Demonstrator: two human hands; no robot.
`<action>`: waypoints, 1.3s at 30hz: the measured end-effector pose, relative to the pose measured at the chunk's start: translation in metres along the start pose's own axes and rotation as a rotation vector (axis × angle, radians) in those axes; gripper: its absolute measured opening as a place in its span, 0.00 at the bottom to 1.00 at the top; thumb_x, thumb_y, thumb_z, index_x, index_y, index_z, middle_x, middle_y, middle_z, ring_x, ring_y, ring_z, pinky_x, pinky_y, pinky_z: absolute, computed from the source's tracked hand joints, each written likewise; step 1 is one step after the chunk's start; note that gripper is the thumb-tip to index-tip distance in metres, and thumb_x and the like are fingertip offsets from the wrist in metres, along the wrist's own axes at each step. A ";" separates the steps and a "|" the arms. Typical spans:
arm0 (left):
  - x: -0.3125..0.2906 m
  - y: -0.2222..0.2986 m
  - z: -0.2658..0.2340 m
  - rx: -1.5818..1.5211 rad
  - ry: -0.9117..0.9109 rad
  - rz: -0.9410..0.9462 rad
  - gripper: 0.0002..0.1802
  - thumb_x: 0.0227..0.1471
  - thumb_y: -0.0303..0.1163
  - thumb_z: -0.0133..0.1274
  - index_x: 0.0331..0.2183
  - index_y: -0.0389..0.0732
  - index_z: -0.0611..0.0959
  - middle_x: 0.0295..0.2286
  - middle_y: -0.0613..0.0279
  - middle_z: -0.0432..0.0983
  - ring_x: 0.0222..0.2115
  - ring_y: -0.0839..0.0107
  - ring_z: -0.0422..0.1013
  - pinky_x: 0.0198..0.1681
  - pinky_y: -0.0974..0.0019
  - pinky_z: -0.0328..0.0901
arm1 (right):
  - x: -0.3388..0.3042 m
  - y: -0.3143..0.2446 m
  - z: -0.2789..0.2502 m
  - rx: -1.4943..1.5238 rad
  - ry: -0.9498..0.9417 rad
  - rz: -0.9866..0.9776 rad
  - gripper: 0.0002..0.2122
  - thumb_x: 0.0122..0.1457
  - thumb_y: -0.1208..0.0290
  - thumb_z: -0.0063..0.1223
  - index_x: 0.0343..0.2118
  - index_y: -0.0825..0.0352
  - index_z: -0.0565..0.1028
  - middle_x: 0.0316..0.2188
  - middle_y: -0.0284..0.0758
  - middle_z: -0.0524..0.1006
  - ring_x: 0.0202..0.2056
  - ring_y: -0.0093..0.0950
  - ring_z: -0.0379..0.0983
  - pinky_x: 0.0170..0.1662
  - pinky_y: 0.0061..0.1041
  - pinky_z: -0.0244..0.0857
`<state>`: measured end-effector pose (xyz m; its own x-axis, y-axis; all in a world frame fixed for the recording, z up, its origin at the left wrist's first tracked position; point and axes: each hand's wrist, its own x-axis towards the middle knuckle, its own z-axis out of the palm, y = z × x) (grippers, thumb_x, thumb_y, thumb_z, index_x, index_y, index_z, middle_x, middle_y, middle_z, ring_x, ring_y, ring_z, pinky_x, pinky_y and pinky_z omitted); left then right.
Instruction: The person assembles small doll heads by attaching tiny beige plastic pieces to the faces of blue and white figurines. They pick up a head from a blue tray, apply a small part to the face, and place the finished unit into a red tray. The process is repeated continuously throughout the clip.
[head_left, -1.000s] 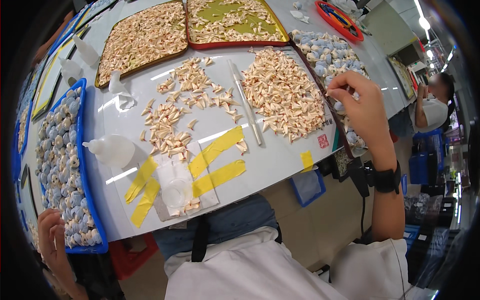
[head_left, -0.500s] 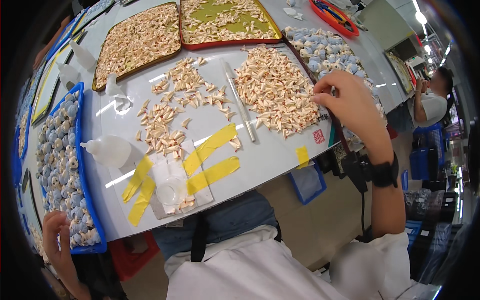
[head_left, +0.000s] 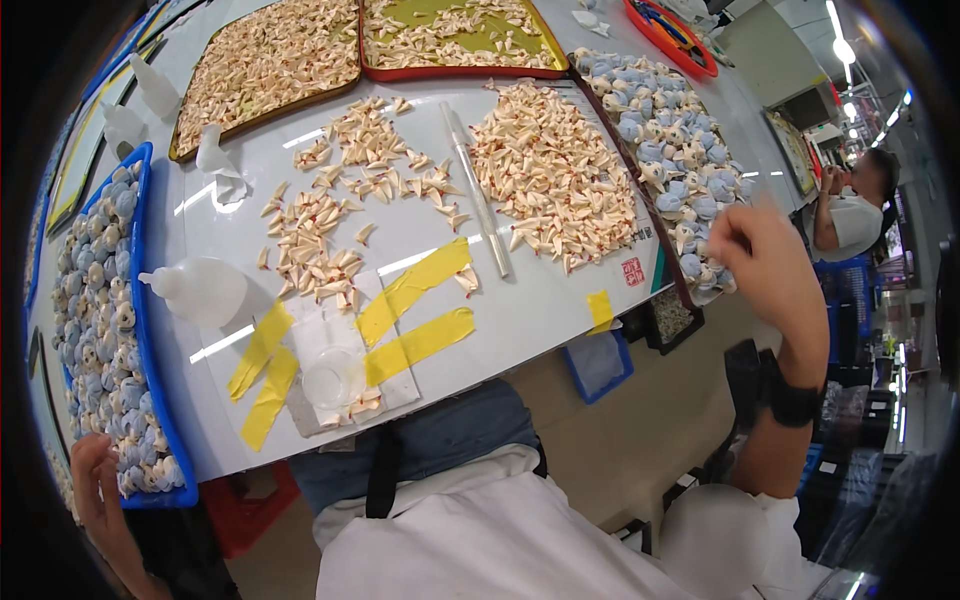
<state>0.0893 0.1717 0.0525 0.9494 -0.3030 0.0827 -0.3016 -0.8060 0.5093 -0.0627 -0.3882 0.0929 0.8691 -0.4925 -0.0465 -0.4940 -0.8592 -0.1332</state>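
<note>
Fingers of right hand [head_left: 775, 265] curl inward by near right corner of dark-rimmed tray [head_left: 672, 255] holding blue-and-cream rounded pieces [head_left: 665, 150]; cannot tell whether pinching anything. Left hand [head_left: 92, 478] at near left corner of blue plastic tray [head_left: 146, 355], fingers bent, grip unclear. Cream pointed pieces [head_left: 555, 170] heaped along dark-rimmed tray's left edge. Clear tube [head_left: 476, 195], white squeeze bottle [head_left: 207, 292], yellow tape strips [head_left: 418, 345] sit between heap and blue tray.

Tabletop [head_left: 545, 308] open before right heap [head_left: 555, 180]; bottle [head_left: 205, 292] obstructs beside blue tray [head_left: 156, 392].
</note>
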 end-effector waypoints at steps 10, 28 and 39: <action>0.010 0.013 0.005 -0.004 0.025 0.043 0.08 0.55 0.24 0.43 0.37 0.33 0.74 0.38 0.59 0.68 0.39 0.72 0.65 0.45 0.72 0.59 | -0.022 -0.012 0.011 0.309 -0.262 -0.021 0.07 0.43 0.75 0.57 0.26 0.69 0.74 0.17 0.36 0.72 0.21 0.26 0.70 0.25 0.23 0.62; 0.090 0.041 -0.029 -0.047 -0.003 0.124 0.07 0.50 0.26 0.48 0.33 0.35 0.76 0.29 0.62 0.75 0.30 0.77 0.69 0.37 0.74 0.62 | 0.036 -0.027 0.059 0.269 0.238 -0.253 0.04 0.46 0.82 0.50 0.27 0.72 0.70 0.21 0.38 0.71 0.23 0.29 0.69 0.29 0.24 0.61; 0.161 0.038 0.017 0.262 -0.179 0.166 0.11 0.44 0.29 0.55 0.33 0.39 0.76 0.35 0.61 0.68 0.35 0.70 0.64 0.37 0.68 0.62 | 0.039 -0.032 0.059 0.477 0.305 -0.159 0.03 0.49 0.81 0.47 0.26 0.70 0.66 0.19 0.29 0.67 0.22 0.15 0.62 0.26 0.17 0.57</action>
<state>0.2291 0.0838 0.0704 0.8622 -0.5063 -0.0175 -0.4846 -0.8344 0.2625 -0.0117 -0.3714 0.0367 0.8501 -0.4408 0.2881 -0.2305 -0.8034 -0.5491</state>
